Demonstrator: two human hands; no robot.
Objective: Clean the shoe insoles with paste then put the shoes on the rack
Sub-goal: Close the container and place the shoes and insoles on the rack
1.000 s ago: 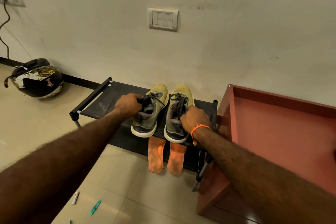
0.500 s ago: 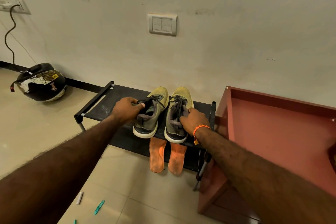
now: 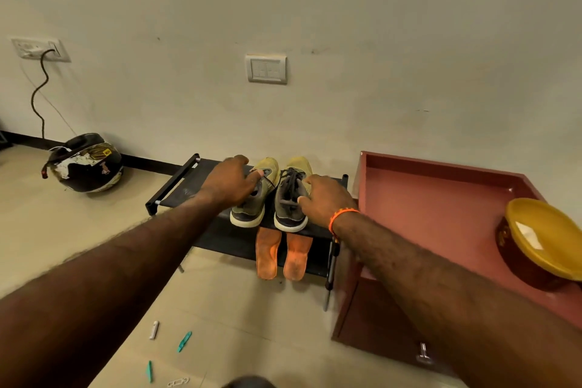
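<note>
- We see both shoes on the top shelf of the rack (image 3: 176,181), side by side, toes to the wall: left shoe (image 3: 253,198), right shoe (image 3: 291,198). Grey worn uppers, yellowish toes, dark laces, pale soles; heels sit at the near edge.
- Left hand (image 3: 228,181) lies over the left shoe, fingers loosely spread and slightly bent, thumb tip near the laces. We cannot tell if it grips anything.
- Right hand (image 3: 324,200) rests at the right shoe's right side, fingers loosely bent, thumb tip at the collar. No clear pinch visible. Orange thread band (image 3: 341,217) on that wrist.
- Rack: black fabric shelves on a black tube frame, low on the floor, against the wall.
- Two orange insoles (image 3: 267,253) lean against the rack's near edge just below the shoes, tips on the tile floor, surfaces scuffed and dusty.
- Reddish-brown cabinet (image 3: 434,198) just right of the rack, flat top with raised lip. On it, far right: a round yellow bowl (image 3: 541,236), dark outside, holding something white.
- Glossy dark helmet (image 3: 85,164) on the floor, far left, by the wall.
- Near floor: small teal and white bits, too small to identify.
</note>
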